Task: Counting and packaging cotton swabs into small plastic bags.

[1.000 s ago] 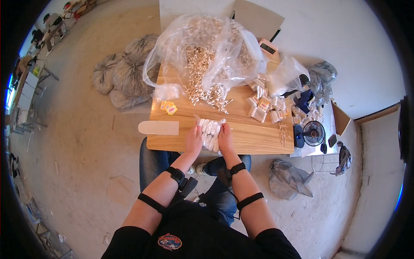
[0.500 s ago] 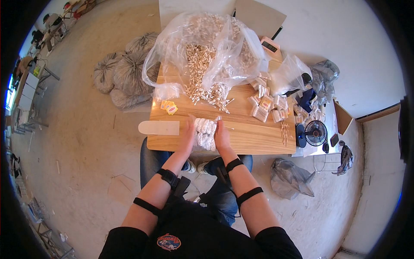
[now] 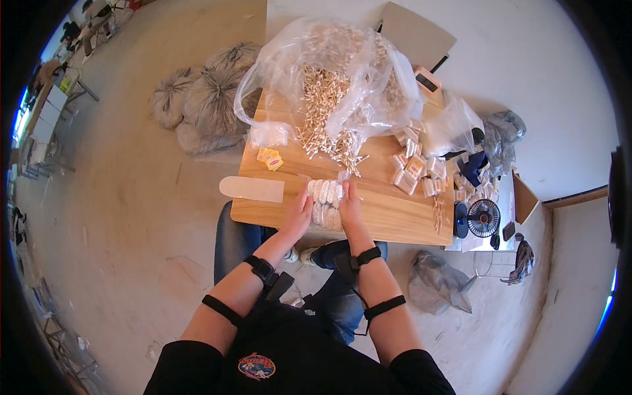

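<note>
A clear plastic pack of cotton swabs (image 3: 326, 192) is held upright near the table's front edge, its white tips facing up in rows. My left hand (image 3: 299, 212) is closed against its left side, and my right hand (image 3: 350, 207) presses its right side. Left of my left hand lies a pale flat strip with a rounded end (image 3: 251, 189). Beyond it are several yellow printed cards (image 3: 270, 158) and a stack of small clear bags (image 3: 271, 134). A heap of loose cotton swabs (image 3: 322, 105) spills from a large clear bag (image 3: 263, 72) toward my hands.
Filled swab packs (image 3: 409, 174) are piled on the table's right, with a few loose swabs (image 3: 440, 214) before them. A small black fan (image 3: 484, 217) stands beyond the right edge. Grey sacks (image 3: 217, 102) and a grey plastic bag (image 3: 440, 282) lie on the floor.
The whole view has shifted and tilted slightly, so the table appears farther right. Both hands still hold the pack, and its swab tips show a little more plainly between them.
</note>
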The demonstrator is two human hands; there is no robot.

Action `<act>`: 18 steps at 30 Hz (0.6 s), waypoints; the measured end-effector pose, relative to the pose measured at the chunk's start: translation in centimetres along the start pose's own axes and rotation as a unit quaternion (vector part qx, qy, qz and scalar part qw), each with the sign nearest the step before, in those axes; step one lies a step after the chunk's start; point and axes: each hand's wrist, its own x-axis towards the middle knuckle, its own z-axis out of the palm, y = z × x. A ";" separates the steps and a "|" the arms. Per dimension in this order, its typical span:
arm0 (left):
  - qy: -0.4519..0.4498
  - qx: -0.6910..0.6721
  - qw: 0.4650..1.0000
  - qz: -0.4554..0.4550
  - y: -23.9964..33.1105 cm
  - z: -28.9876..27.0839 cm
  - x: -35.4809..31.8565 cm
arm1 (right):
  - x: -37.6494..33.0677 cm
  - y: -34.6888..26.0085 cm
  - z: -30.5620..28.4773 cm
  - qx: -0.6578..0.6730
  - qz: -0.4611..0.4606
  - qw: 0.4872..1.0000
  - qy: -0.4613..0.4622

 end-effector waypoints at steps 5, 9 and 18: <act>0.107 -0.101 0.989 0.008 -2.6 0.2 0.1 | -0.1 -1.4 0.2 -0.128 0.035 0.990 -0.038; 0.051 0.076 0.989 -0.120 0.9 -2.7 -1.4 | -0.5 0.0 -1.1 -0.236 -0.002 0.972 -0.014; -0.070 0.161 0.984 -0.018 -1.1 -3.8 -4.4 | 0.1 0.7 -0.5 -0.272 0.005 0.962 -0.031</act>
